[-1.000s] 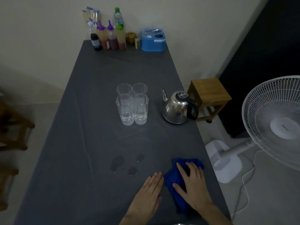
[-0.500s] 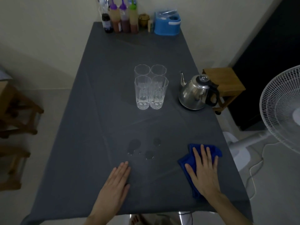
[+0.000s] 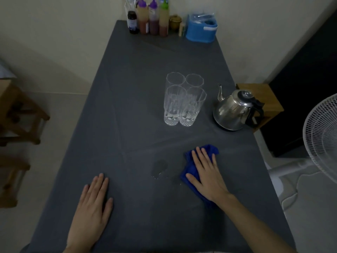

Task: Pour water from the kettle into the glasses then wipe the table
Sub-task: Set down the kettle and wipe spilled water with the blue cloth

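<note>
Grey cloth covers a long table [image 3: 127,106] seen from above by a head-worn camera, in dim light. The person's right hand [image 3: 206,172] lies flat, palm down, fingers [image 3: 198,156] spread and straight, pressing a crumpled blue cloth [image 3: 189,168] against the tabletop at about 4 o'clock from the table's centre. The cloth shows beyond the fingertips, along the thumb side, and under the wrist; the hand pins it rather than grasping it. Just beside the cloth, at 9 o'clock from the right hand, is a small dark wet patch [image 3: 160,166] with a few bright droplets below it, not touched by the cloth.

The left hand [image 3: 91,207] rests flat on the bare tabletop at about 7 o'clock, fingers extended and close together, holding nothing, well apart from the wet patch.

Four tall clear cut-pattern glasses [image 3: 182,101] stand upright in a tight square cluster near the table's centre, touching or nearly so. A little water may sit at the bottom of the two nearer ones, though this is hard to tell. At 3 o'clock from the glasses, near the table's right edge, stands a shiny steel kettle [image 3: 233,110], spout toward the glasses, black handle pointing away.

At the far end, 12 o'clock, stand several sauce bottles [image 3: 151,19] and a blue plastic container [image 3: 200,28]. A white fan [image 3: 322,128] shows at the right edge.
</note>
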Action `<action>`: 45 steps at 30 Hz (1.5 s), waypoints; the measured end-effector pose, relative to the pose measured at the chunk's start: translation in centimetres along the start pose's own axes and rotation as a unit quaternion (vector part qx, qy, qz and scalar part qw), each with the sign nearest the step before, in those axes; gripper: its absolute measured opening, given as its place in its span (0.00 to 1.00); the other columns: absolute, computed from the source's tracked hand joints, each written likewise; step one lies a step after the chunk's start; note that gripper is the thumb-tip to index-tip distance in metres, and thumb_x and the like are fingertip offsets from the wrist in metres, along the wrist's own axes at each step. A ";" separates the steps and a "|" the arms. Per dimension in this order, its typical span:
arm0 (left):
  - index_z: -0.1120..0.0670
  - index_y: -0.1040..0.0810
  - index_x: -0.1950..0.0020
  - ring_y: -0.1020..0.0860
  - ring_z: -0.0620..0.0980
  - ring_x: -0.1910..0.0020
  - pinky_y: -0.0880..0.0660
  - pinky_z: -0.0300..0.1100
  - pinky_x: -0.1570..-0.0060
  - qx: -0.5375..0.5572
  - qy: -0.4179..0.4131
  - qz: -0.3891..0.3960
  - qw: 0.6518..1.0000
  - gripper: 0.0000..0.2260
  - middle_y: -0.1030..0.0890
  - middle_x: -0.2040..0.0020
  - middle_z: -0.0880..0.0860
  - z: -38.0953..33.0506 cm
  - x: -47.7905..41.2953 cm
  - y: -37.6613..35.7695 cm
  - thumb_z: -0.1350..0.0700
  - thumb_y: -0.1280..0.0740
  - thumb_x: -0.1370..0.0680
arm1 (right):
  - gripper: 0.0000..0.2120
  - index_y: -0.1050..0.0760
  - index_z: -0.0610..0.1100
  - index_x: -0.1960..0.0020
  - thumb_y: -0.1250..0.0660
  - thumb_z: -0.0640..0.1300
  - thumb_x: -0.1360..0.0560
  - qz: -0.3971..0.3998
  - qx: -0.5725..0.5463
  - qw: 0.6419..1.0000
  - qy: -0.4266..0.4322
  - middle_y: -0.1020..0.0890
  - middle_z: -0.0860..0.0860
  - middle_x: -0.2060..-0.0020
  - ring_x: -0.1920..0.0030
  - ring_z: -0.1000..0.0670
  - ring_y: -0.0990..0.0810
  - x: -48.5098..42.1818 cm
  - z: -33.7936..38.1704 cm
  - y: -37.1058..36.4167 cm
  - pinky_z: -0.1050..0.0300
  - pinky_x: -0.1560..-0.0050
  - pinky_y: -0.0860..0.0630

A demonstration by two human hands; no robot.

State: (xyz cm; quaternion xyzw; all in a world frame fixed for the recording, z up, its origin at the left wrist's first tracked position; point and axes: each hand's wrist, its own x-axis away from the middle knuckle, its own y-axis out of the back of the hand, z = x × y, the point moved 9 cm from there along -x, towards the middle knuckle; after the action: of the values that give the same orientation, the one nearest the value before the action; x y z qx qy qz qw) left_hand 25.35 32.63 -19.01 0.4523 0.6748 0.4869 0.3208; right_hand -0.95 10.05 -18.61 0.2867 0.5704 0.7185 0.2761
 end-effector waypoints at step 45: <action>0.56 0.36 0.26 0.45 0.43 0.25 0.54 0.40 0.25 0.024 0.014 -0.004 1.000 0.25 0.38 0.25 0.51 0.1 0.0 0.6 0.48 0.47 0.22 | 0.20 0.22 0.45 0.38 0.45 0.47 0.25 -0.064 -0.051 0.985 0.150 0.22 0.47 0.35 0.33 0.46 0.26 -3.3 19.4 -2.4 0.44 0.30 0.35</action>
State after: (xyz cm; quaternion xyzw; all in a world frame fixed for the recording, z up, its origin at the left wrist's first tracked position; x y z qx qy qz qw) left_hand 25.62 32.78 -18.52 0.4502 0.6926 0.4754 0.3026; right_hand 15.53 20.97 -17.70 0.1246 0.5852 0.7623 0.2467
